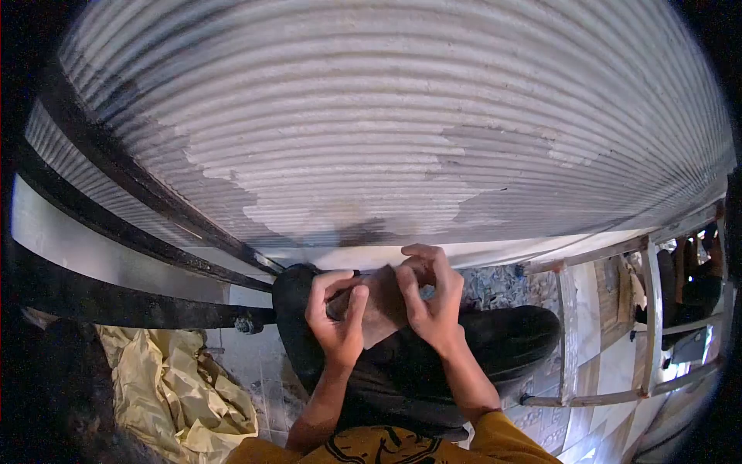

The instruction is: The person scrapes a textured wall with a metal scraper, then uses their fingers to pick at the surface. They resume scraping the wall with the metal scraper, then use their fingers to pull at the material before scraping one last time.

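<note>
A small brown sheet that looks like sandpaper (384, 319) is held between my two hands, above my lap. My left hand (338, 315) grips its left edge, with thumb and fingers curled in a pinch. At the upper right side of the sheet, my right hand (434, 298) is curled round it, thumb against fingers. Just beyond both hands stands a ribbed panel (348, 155), pale in the middle with patchy grey areas.
Dark frame bars (147, 305) run along the left. Crumpled gold sheeting (174, 394) lies at lower left. On the right, a ladder-like frame (568, 332) stands over patterned tiles. Grey debris (495, 284) lies below the panel. My dark-trousered knees (518, 340) are bent beneath my hands.
</note>
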`<action>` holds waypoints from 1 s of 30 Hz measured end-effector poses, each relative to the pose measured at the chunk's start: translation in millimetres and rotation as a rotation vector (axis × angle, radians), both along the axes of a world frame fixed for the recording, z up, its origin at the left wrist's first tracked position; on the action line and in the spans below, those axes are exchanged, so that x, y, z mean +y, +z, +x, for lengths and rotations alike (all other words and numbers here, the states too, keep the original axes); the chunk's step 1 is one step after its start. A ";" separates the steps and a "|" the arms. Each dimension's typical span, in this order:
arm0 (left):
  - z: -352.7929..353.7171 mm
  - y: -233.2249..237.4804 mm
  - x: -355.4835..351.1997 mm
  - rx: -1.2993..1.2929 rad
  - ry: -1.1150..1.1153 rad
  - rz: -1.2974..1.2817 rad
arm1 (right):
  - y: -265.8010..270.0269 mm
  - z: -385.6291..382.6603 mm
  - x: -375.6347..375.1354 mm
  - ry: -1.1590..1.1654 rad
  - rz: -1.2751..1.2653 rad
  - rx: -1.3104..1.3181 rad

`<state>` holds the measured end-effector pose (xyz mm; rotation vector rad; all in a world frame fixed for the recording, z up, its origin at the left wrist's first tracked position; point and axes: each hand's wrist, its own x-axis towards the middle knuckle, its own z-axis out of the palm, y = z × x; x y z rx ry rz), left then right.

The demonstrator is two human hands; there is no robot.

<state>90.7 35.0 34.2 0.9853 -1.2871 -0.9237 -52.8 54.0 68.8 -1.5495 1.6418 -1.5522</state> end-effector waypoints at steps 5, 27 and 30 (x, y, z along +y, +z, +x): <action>-25.6 47.8 -3.3 0.252 -0.021 0.077 | 11.9 -0.6 -12.8 -0.091 -0.188 0.019; -49.9 43.8 -53.0 0.321 -0.176 -0.073 | 10.8 -8.6 -67.3 -0.333 -0.563 -0.033; -49.2 45.0 -53.8 0.315 -0.190 -0.057 | 6.5 -10.6 -69.0 -0.339 -0.588 0.002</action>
